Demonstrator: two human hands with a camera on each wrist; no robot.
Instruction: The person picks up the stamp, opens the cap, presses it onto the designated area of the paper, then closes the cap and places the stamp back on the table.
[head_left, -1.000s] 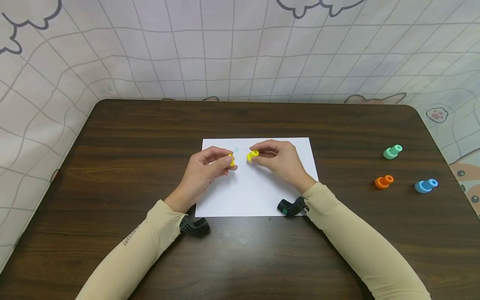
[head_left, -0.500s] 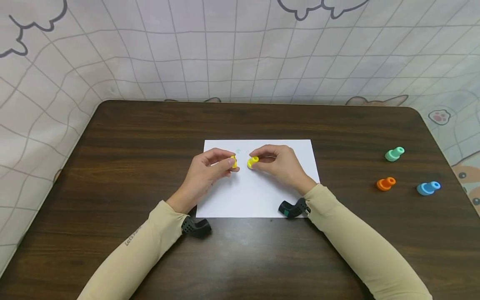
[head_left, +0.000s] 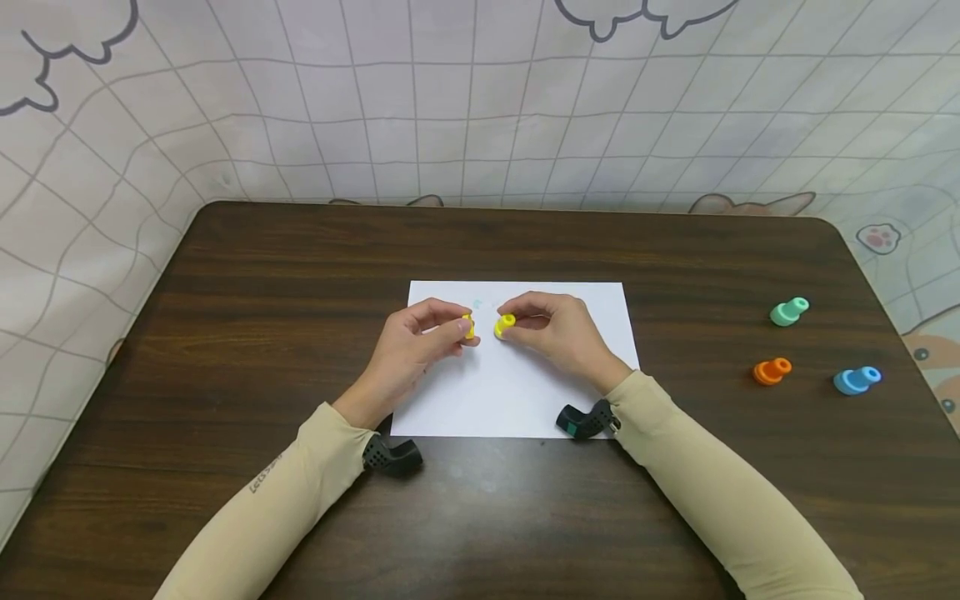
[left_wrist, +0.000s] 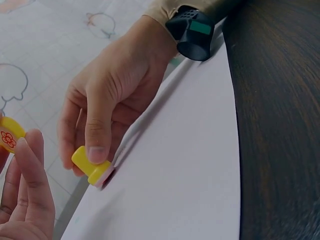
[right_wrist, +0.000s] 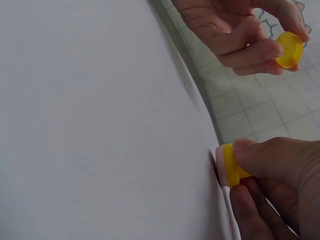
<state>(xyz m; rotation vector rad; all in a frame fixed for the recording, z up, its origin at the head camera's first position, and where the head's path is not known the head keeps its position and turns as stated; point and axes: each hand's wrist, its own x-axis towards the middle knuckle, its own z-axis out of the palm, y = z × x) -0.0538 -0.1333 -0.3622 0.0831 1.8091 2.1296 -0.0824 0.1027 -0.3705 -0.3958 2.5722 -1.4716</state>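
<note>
My right hand (head_left: 558, 329) pinches a small yellow stamp (head_left: 504, 326) by its handle over the white paper (head_left: 517, 400). In the right wrist view the pale pink face of the stamp (right_wrist: 227, 165) is right at the paper. My left hand (head_left: 412, 346), a little to the left, holds a round yellow cap (right_wrist: 290, 50) between thumb and fingers. A red flower shows on the cap (left_wrist: 10, 135) in the left wrist view. Near the top of the paper is a faint green stamped mark (head_left: 477, 304).
To the right on the dark wooden table (head_left: 262, 275) stand a green stamp (head_left: 789, 312), an orange stamp (head_left: 772, 371) and a blue stamp (head_left: 857, 381), all capped. A gridded white cloth (head_left: 450, 100) hangs behind the table. Each wrist wears a black camera.
My right hand has come down slightly with the yellow stamp, closer to the paper. The left hand keeps its hold on the cap, and the view has shifted a little.
</note>
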